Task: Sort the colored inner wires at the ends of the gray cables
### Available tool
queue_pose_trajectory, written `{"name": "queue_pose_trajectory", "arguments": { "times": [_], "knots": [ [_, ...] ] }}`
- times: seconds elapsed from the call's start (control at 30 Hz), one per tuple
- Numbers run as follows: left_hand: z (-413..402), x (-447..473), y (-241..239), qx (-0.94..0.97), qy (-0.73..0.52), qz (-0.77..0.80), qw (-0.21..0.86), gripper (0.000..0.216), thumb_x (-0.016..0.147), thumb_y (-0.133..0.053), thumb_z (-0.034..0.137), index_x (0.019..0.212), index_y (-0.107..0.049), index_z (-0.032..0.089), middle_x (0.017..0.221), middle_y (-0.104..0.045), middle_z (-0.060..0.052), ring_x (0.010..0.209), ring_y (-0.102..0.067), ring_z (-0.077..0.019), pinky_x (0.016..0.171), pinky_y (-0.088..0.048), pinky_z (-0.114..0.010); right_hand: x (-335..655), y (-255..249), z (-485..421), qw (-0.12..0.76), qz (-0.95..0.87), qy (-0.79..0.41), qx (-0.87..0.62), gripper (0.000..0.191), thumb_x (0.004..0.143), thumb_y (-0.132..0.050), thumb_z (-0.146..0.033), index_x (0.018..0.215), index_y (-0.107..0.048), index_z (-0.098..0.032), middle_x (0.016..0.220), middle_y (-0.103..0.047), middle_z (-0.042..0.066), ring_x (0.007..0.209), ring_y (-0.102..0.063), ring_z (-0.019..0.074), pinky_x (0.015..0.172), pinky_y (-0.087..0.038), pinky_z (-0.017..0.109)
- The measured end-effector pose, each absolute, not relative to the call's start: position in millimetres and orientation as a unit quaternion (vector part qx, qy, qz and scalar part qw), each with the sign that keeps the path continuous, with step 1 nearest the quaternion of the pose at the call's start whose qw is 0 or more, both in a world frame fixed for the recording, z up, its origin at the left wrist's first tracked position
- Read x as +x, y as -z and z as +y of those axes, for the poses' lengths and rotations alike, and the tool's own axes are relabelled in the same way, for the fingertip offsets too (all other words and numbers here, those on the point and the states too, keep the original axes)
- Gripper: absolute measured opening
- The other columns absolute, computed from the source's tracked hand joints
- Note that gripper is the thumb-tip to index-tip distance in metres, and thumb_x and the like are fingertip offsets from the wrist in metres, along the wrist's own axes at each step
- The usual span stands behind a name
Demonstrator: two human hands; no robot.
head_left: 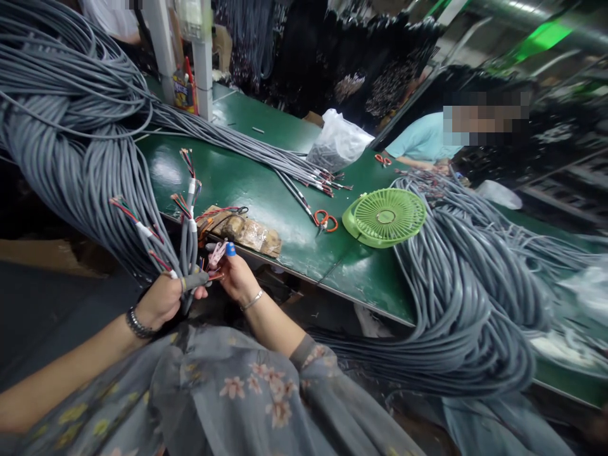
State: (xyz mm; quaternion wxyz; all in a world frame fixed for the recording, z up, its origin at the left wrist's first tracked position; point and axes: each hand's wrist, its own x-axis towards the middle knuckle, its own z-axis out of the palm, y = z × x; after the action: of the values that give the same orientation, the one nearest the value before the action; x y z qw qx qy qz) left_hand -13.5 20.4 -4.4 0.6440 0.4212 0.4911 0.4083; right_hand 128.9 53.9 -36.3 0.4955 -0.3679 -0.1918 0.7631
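— What's she at, over on the left there?

— Her left hand is fisted round a small clutch of grey cables, pulled out of the big hank that droops over the table's edge. The cable ends stick up above her fist, jackets stripped, thin red, green and white cores fanning out.

— And the other hand?

— The right hand sits just beside it, fingertips pinched on the loose cores at one end. There's a blue cap on one finger. I'd say she's sorting or trimming cores, one cable at a time; from here I can't tell whether there's a small tool in that pinch.

— So what does the next bit need?

— A steady left grip, I'd judge, and a fine touch: those cores are slippery and springy, and easily mixed up.

— What's the lumpy thing past her hands?

— A block wrapped in brown tape, glossy and wrinkled, on the shiny green tabletop. Further right, orange-handled scissors, then a round green fan lying flat, ribbed like a grille.

— And beyond?

— Another heavy coil of smooth, rubbery grey cable, and a person in a pale blue top working at the far side.
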Motion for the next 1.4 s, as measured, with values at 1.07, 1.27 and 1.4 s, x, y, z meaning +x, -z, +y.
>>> {"name": "queue_pose_trajectory", "arguments": {
  "times": [1.07, 1.27, 1.4],
  "knots": [
    [9, -3, -1, 0.402, -0.458, 0.541, 0.580, 0.029, 0.055, -0.083, 0.041, 0.043, -0.066, 0.021, 0.045, -0.063, -0.001, 0.049, -0.056, -0.0145, 0.057, -0.047, -0.028, 132, 25, 56, 0.496, -0.172, -0.754, -0.395, 0.038, 0.080, -0.081, -0.052, 0.075, -0.064, -0.018, 0.064, -0.064, -0.002, 0.051, -0.054, 0.0084, 0.046, -0.046, 0.019],
    [12, 0, 3, 0.408, -0.450, 0.554, 0.569, 0.034, 0.055, -0.083, 0.046, 0.042, -0.064, 0.022, 0.044, -0.062, 0.000, 0.049, -0.056, -0.0157, 0.058, -0.047, -0.030, 135, 30, 56, 0.502, -0.172, -0.750, -0.394, 0.033, 0.077, -0.085, -0.044, 0.075, -0.066, -0.018, 0.063, -0.065, -0.002, 0.054, -0.056, 0.0100, 0.051, -0.048, 0.020],
    [13, 0, 7, 0.391, -0.445, 0.565, 0.574, 0.029, 0.053, -0.082, 0.041, 0.042, -0.066, 0.021, 0.044, -0.063, 0.000, 0.049, -0.057, -0.0153, 0.059, -0.045, -0.029, 134, 31, 56, 0.518, -0.163, -0.751, -0.375, 0.025, 0.079, -0.083, -0.038, 0.077, -0.071, -0.017, 0.068, -0.069, 0.001, 0.061, -0.061, 0.0122, 0.054, -0.049, 0.022]
  ]
}}
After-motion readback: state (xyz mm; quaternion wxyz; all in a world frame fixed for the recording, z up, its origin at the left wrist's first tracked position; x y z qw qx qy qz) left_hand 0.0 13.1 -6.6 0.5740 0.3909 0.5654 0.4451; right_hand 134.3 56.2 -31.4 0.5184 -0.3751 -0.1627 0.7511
